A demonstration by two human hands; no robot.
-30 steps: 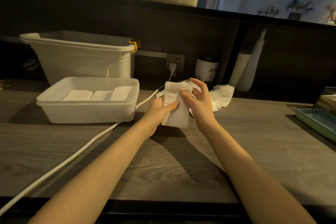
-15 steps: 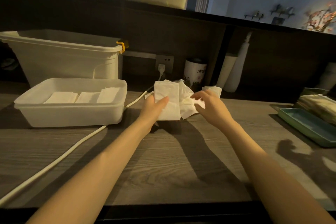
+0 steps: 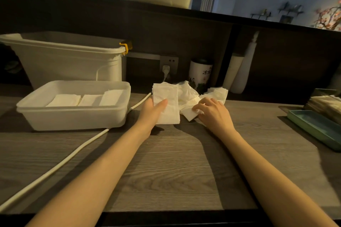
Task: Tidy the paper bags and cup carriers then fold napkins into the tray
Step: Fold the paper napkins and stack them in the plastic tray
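Note:
My left hand (image 3: 153,109) holds a folded white napkin (image 3: 168,110) upright, thumb across its front. To its right, my right hand (image 3: 212,111) reaches into a loose pile of unfolded napkins (image 3: 190,94) on the wooden counter and pinches a napkin corner (image 3: 190,114). The white plastic tray (image 3: 73,118) stands at the left with three folded napkins (image 3: 84,99) laid side by side inside it.
A large white bin (image 3: 70,61) stands behind the tray. A white cable (image 3: 60,164) runs from the wall socket (image 3: 168,63) across the counter. A printed cup (image 3: 200,73) and a white bottle (image 3: 243,72) stand at the back. A green tray (image 3: 317,127) lies at the right.
My right hand let go of the folded napkin and moved right and down into the loose pile. My left hand keeps hold of the folded napkin.

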